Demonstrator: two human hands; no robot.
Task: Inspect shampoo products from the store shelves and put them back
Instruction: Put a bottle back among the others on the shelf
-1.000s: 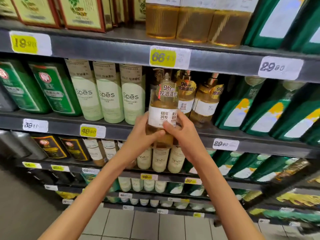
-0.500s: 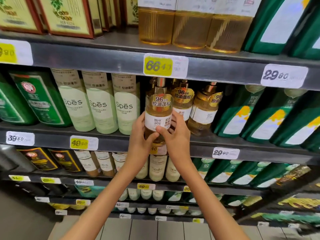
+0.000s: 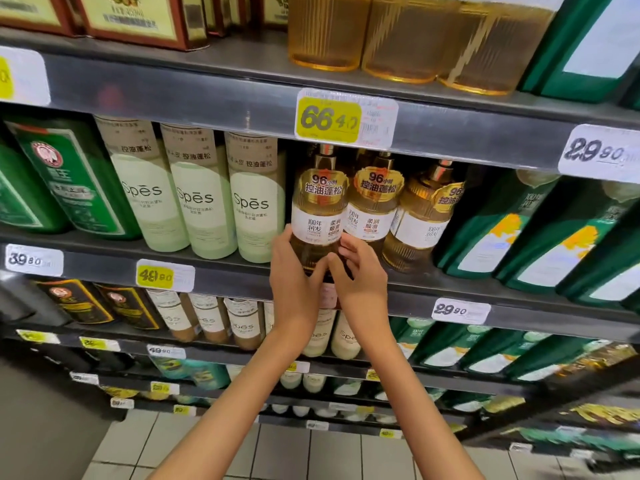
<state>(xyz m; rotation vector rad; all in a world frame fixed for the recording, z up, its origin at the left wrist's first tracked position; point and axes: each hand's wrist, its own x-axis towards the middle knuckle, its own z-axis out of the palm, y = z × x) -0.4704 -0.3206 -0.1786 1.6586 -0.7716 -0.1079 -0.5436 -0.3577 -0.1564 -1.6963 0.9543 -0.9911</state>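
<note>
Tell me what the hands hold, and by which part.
The left hand and right hand both grip one amber shampoo bottle by its lower body, below the white label.

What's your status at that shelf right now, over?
Left hand and right hand grip amber bottle low down. It stands upright at shelf, base hidden. Tight beside it, twin bottle.

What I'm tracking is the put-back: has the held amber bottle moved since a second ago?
Yes. The held bottle has gone up and back into the shelf, now level with the matching bottle under the 66 tag.
</note>
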